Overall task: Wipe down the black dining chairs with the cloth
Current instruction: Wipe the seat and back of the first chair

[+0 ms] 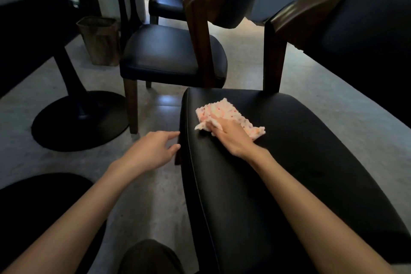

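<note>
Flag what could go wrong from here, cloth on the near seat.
1. The right hand presses the cloth near the left edge of the near chair seat. Without a firm grip, the cloth could slide off the slick surface.
2. The left hand only has fingertips at the seat edge, so the seat may shift under a hard stroke.
3. The cloth is bunched, so missed patches are likely.

The left hand (151, 151) and right hand (231, 138) are seen bare, as are both forearms up to the frame edge. A knee is covered by dark trousers (148, 256).
</note>
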